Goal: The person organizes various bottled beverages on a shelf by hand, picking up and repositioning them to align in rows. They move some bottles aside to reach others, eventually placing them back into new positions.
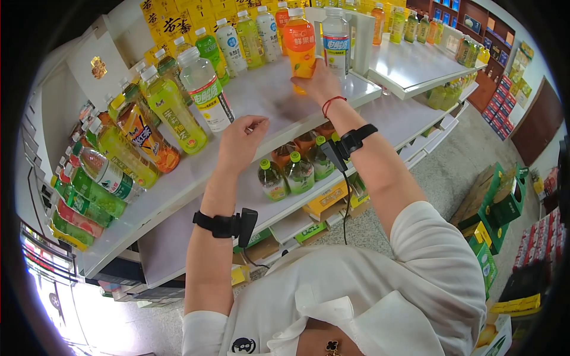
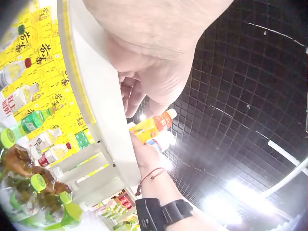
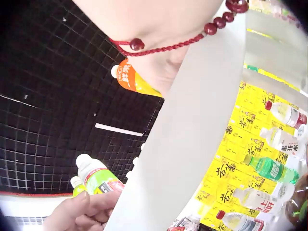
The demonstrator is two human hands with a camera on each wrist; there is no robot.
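In right hand (image 1: 321, 83), bottle (image 1: 299, 46) (upright).

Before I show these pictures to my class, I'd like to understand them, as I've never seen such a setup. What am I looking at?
There is no robot here: a person works with a bare left hand and right hand. The picture showing both forearms comes from a camera on the head. The other two come from the left wrist camera and the right wrist camera; their views are tilted, so the shelf slants and the dark ceiling shows.

Many drink bottles stand on that shelf, with yellow boxes behind; bottles with green caps stand lower down.

The right hand holds an orange bottle. The left hand appears to hold nothing, its fingers loosely curled near a clear bottle.
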